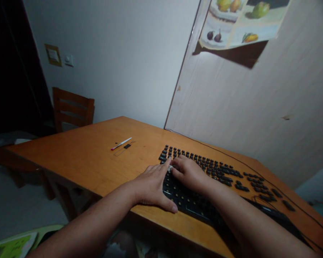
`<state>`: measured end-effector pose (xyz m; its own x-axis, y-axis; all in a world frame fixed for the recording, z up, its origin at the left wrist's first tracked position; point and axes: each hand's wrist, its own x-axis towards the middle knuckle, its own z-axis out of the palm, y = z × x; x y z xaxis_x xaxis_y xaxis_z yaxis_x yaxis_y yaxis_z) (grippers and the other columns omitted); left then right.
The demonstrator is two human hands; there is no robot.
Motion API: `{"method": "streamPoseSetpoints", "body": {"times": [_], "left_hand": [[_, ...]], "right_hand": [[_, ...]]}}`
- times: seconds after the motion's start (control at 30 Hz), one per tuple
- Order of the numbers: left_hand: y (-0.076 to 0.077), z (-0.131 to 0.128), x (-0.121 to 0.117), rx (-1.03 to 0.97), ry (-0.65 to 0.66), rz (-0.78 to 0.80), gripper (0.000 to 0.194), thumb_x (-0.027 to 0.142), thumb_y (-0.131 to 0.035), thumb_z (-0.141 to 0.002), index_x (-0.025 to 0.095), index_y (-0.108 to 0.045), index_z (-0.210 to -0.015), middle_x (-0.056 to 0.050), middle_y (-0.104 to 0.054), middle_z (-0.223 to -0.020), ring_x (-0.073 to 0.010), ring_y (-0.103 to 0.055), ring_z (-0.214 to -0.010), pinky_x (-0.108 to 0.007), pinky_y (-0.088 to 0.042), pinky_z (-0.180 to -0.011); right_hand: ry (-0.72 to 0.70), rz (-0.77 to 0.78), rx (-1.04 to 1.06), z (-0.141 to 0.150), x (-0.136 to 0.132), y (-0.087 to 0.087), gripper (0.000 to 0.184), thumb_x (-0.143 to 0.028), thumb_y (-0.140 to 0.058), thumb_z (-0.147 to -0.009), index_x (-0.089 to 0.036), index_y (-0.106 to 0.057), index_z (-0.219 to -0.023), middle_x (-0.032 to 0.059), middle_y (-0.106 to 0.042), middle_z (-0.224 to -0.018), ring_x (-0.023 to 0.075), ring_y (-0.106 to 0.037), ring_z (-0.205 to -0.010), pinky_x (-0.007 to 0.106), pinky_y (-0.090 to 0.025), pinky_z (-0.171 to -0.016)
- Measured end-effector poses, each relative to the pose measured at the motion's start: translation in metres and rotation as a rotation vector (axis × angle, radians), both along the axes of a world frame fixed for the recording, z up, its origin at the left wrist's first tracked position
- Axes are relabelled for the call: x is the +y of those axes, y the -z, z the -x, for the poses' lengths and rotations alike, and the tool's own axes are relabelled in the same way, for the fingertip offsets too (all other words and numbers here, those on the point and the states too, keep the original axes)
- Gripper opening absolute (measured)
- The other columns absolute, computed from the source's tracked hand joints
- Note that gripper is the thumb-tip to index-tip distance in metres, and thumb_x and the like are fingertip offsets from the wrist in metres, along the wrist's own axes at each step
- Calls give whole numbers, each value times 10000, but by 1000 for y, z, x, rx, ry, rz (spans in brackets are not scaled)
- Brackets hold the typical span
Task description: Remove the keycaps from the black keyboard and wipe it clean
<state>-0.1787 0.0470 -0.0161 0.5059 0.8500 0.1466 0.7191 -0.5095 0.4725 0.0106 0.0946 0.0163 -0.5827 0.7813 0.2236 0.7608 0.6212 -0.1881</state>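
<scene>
A black keyboard [188, 205] with its keycaps off lies along the table's front edge, bare key posts showing. My left hand [153, 186] rests across its left end. The thumb and index finger there are stretched apart, the thumb lying near the front edge. Over the upper left of the keyboard, my right hand [190, 173] is closed, fingers bent down round a small crumpled white wad [170, 167] like tissue. The left index fingertip is close beside this wad. Loose black keycaps [212, 166] stand in rows on the table behind the keyboard.
On the wooden table [88, 150], left of the keycaps, are a white stick with a red end [121, 143] and a wire keycap puller [127, 146]. A cable [212, 147] runs along the back. A chair [73, 107] stands beyond; walls border the far side.
</scene>
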Motion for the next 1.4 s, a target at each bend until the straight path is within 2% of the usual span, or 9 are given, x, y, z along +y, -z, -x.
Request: {"method": "streamPoseSetpoints", "body": {"times": [0.13,0.27,0.5,0.7,0.9,1.17,1.4], "left_hand": [[2,0,0,-27,-8,-10,1409,764,-724,-466,173,-28,-1539,-187,-273,-1555,-397,-285,-1402,-490,-290,-1112],[3,1,1,-6,-8,-20,1404,771,-708,-482,177,-4,-1541,-176,-246,-1569,-385,-267,-1412,-484,-266,-1129],[1,2,2,72,2,-5,1325,838,-630,-508,151,-144,-1531,-172,-238,-1574,-375,-241,-1426,-474,-237,-1156],[0,2,3,92,4,-17,1266,827,-640,-513,153,-236,-1505,-170,-295,-1550,-375,-270,-1414,-456,-249,-1155],[-3,2,2,102,-1,-23,1237,809,-647,-520,181,-241,-1506,-155,-314,-1544,-384,-286,-1404,-477,-265,-1146],[-1,4,5,127,5,-27,1249,816,-636,-538,163,-217,-1517,-168,-275,-1562,-373,-257,-1424,-466,-251,-1158],[0,4,5,126,1,-42,1236,802,-638,-541,175,-217,-1520,-156,-282,-1563,-376,-262,-1422,-480,-253,-1156]], "right_hand": [[-8,8,-82,7,2,-3,107,-268,-560,-868,-200,-631,-910,27,-533,-855,145,-525,-745,244,-359,-665],[-12,0,-88,-2,-2,-4,87,-227,-563,-845,-198,-632,-888,27,-524,-861,145,-527,-746,239,-360,-657],[61,19,-62,-36,-12,-2,91,-211,-572,-856,-195,-656,-887,35,-536,-866,154,-535,-752,249,-380,-679],[124,26,-22,-64,-22,3,106,-223,-570,-867,-193,-661,-912,44,-544,-884,159,-543,-772,254,-386,-688],[168,18,-23,-86,-30,5,97,-211,-564,-857,-190,-652,-892,40,-545,-870,159,-549,-771,259,-393,-694],[289,23,-25,-130,-44,7,126,-245,-557,-868,-199,-666,-912,42,-565,-867,165,-562,-737,270,-394,-677],[318,4,3,-139,-46,11,144,-261,-561,-865,-191,-672,-925,47,-578,-852,168,-561,-726,275,-391,-677]]}}
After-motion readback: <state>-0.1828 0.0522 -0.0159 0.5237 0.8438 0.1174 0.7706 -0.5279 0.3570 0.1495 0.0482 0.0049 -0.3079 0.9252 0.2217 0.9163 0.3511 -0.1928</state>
